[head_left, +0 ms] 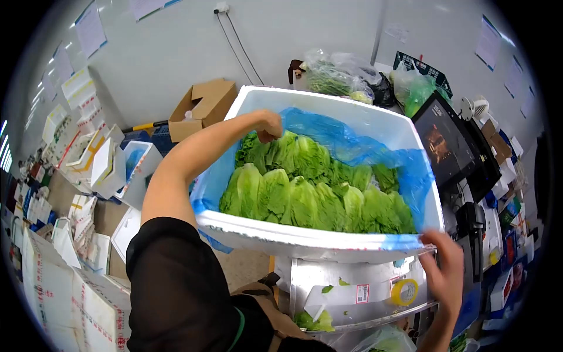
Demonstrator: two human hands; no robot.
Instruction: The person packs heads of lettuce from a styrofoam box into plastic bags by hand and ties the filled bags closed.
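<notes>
A large white foam box (311, 237), lined with a blue plastic film (346, 141), holds rows of green lettuce (302, 199). Over the box's left part, my left hand (270, 126) has its fingers curled down beside the film and the back row of lettuce; whether it pinches anything is hidden. At the front right corner, my right hand (444, 261) has its fingers bent around the box's rim, somewhat blurred. Under the box is a metal surface (302, 281) with a roll of yellow tape (404, 291) and a loose lettuce leaf (315, 321).
Behind the box are an open cardboard box (202, 108) and bagged vegetables (334, 76). A monitor (448, 141) stands close on the right. Several foam boxes (138, 167) are piled at the left, and a plastic bag (390, 340) lies at the bottom.
</notes>
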